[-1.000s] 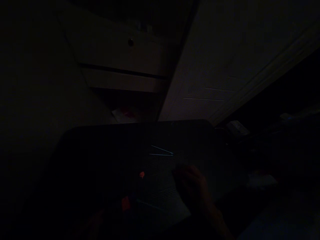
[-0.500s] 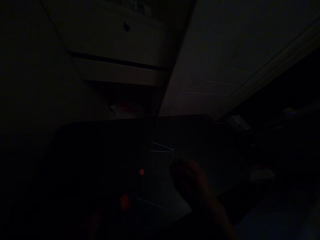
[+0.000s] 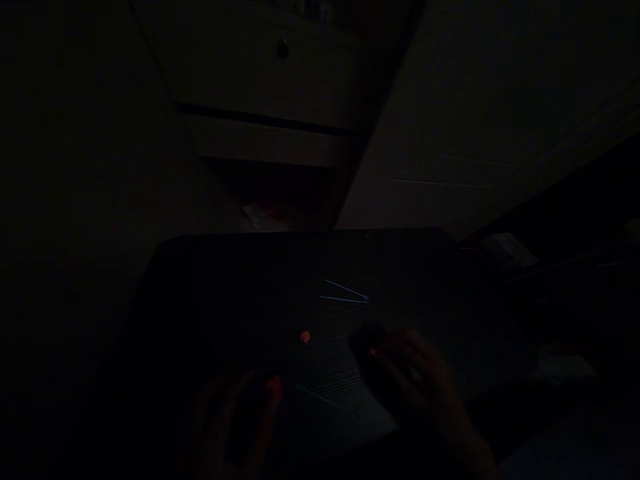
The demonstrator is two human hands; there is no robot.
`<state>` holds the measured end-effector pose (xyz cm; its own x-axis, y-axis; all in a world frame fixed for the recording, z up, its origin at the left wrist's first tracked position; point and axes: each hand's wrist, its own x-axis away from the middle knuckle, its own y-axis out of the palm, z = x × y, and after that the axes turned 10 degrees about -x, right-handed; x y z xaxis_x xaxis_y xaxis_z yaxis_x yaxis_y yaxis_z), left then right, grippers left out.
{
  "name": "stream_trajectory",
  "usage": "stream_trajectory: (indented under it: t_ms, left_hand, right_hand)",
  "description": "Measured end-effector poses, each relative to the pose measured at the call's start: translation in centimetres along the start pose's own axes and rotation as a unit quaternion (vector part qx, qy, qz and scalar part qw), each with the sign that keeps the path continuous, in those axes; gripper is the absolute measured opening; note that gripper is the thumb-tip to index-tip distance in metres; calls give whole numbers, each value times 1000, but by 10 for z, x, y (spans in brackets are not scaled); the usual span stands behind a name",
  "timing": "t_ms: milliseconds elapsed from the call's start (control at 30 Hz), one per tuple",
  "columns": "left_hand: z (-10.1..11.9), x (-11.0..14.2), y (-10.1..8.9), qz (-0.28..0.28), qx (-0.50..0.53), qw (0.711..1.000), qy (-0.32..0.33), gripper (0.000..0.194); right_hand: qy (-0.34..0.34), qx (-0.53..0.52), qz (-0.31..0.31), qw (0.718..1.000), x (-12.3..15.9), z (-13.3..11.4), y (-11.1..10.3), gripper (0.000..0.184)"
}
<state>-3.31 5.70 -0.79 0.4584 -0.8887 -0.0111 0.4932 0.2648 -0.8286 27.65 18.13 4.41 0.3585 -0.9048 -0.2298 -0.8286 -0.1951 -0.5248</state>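
Note:
The scene is very dark. My right hand point(image 3: 415, 380) rests low over a dark table point(image 3: 225, 293), fingers curled; a tiny orange glint shows at its fingertips, and I cannot tell whether it holds anything. My left hand point(image 3: 235, 413) is faintly visible at the lower left, with a small orange piece point(image 3: 274, 385) at its fingertips. A small orange bead-like thing point(image 3: 305, 337) lies on the table between the hands. Two thin light-blue sticks point(image 3: 345, 295) lie in a narrow V beyond it, and another thin stick point(image 3: 325, 400) lies nearer me.
A pale cabinet with a round knob point(image 3: 283, 49) and a drawer gap stands behind the table. A pale door panel point(image 3: 475, 133) leans to the right. Dim objects lie on the floor at the right point(image 3: 507, 248).
The view has shifted, so everything sits further right in frame. My left hand has come up into view at the lower left. My right hand has stayed near the table's middle.

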Motion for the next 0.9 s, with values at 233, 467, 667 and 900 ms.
stream_trajectory:
  t_ms: [233, 467, 667, 900]
  left_hand:
    - [27, -11, 0, 29, 1, 998, 52, 24]
    - [35, -7, -11, -47, 56, 997, -11, 25]
    - [40, -9, -14, -27, 87, 996, -6, 33]
    - [52, -20, -20, 24, 22, 992, 123, 40]
  right_hand:
    - [19, -124, -45, 991, 6, -24, 44, 12]
    - [-24, -206, -69, 976, -15, -38, 57, 17]
    - [-70, -209, -87, 972, -31, -50, 62, 14]
    - [-98, -170, -99, 976, -40, -60, 56, 11]
